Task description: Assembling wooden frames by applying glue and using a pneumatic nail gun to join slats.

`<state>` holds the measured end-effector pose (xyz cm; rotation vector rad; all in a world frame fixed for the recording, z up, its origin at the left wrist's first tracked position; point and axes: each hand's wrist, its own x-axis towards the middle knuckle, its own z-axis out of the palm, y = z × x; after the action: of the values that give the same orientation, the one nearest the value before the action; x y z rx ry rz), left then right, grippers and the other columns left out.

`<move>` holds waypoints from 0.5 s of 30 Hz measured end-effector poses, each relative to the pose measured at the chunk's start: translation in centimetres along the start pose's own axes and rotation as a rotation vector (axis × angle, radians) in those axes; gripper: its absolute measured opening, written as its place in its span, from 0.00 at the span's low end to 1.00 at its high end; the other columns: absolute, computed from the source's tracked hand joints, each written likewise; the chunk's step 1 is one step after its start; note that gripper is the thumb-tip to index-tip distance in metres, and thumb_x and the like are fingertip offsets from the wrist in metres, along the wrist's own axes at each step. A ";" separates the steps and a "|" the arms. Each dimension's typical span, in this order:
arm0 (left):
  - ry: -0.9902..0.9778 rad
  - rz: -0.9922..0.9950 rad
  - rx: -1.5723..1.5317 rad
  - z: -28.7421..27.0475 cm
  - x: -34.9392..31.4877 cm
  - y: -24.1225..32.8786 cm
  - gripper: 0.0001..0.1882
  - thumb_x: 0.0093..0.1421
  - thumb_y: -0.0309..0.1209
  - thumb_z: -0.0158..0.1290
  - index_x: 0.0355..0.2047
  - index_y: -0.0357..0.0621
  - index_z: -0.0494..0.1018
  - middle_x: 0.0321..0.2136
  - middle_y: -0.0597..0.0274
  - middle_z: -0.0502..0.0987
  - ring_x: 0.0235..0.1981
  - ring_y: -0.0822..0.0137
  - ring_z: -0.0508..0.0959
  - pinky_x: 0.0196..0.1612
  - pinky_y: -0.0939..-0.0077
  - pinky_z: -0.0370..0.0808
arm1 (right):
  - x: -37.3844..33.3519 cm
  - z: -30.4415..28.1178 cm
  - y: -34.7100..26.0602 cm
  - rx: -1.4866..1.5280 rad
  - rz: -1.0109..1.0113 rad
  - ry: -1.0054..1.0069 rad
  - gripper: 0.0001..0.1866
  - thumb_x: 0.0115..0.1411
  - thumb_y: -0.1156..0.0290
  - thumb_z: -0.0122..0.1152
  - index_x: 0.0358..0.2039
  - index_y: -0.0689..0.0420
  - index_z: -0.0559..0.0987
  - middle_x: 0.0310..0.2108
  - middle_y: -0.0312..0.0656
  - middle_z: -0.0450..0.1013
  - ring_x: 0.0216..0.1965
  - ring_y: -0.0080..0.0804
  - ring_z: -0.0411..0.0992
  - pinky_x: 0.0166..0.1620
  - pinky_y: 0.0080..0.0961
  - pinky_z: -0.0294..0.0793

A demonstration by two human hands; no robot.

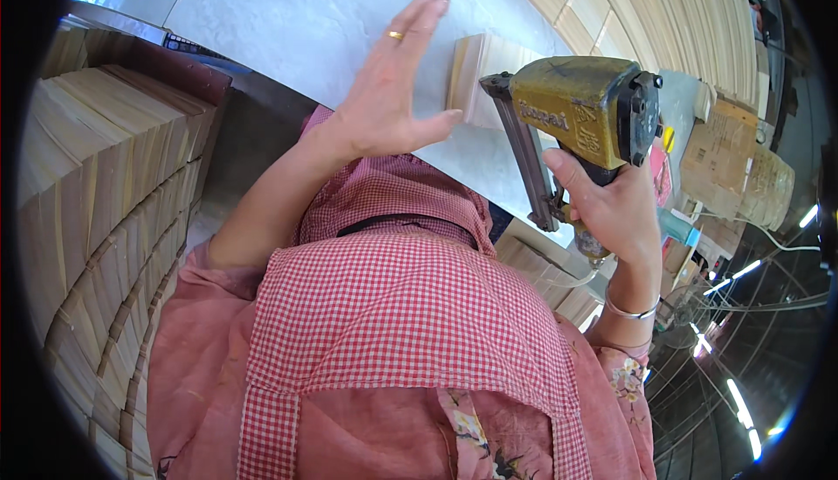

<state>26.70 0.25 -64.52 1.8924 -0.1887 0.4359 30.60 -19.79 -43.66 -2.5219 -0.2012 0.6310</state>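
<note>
Over the near edge of the table [271, 17], the left hand [384, 100] hangs open and empty; right of it, pale wood [471, 83] rests on top; the right hand [618, 205] is wrapped around the nail gun [572, 87], above that edge. Safe nailing wants the left hand well clear.

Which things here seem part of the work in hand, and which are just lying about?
Apparently in use:
- nail gun, gripped by the right hand
- pale wooden piece on the table, near the open left hand

Apparently just around:
- wood stack at left
- cardboard box at right
</note>
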 end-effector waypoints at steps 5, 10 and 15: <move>0.110 -0.089 0.276 1.3 -0.6 1.1 0.57 0.49 0.46 0.66 0.72 0.37 0.50 0.71 0.41 0.52 0.73 0.42 0.53 0.72 0.46 0.53 | 1.3 -1.6 -0.7 -0.013 -0.018 -0.016 0.20 0.58 0.66 0.74 0.45 0.65 0.80 0.33 0.44 0.81 0.26 0.28 0.76 0.30 0.23 0.75; 0.102 -0.147 0.397 2.4 -1.0 1.0 0.58 0.50 0.54 0.66 0.72 0.38 0.51 0.71 0.40 0.52 0.74 0.40 0.49 0.72 0.40 0.48 | 3.3 -2.4 -0.9 -0.057 0.016 0.006 0.19 0.58 0.66 0.73 0.45 0.65 0.80 0.28 0.42 0.80 0.23 0.25 0.73 0.26 0.21 0.72; 0.100 -0.154 0.393 2.6 -0.9 0.9 0.58 0.50 0.57 0.65 0.72 0.38 0.52 0.71 0.40 0.52 0.74 0.39 0.47 0.73 0.40 0.45 | 4.4 -2.5 -0.8 -0.055 0.023 -0.019 0.20 0.59 0.64 0.73 0.45 0.66 0.80 0.23 0.39 0.77 0.18 0.22 0.68 0.21 0.19 0.67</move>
<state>26.16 -2.57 -64.91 2.2437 0.1181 0.4866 35.64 -19.14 -43.07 -2.5752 -0.1998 0.6674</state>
